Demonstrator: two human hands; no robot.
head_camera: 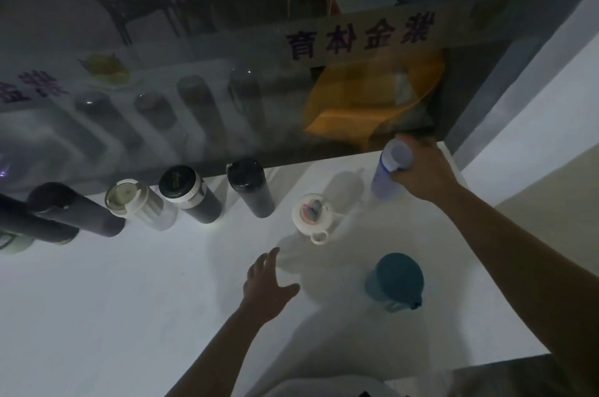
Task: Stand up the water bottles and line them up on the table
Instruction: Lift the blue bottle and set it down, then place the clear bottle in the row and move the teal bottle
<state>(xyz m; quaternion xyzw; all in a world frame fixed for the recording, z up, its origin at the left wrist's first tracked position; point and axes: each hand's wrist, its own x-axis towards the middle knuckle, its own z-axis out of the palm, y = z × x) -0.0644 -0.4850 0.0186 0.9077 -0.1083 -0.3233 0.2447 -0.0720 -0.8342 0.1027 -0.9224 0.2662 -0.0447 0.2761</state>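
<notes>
The right hand [421, 169] wraps its fingers round the pale bottle [385, 176] at the far right corner of the table [129, 299], close to the glass [194, 124]; the bottle's long axis is roughly upright, cap up; whether its base rests on the table I cannot tell; the row [191, 194] lies to its left along the glass, ending at the black bottle [249, 189], with a gap between; the move likely runs leftward. The left hand [265, 286] hovers spread, holding nothing, nearest the white-lid bottle [312, 213]; the teal bottle [395, 280] stands nearer, both out of line.
</notes>
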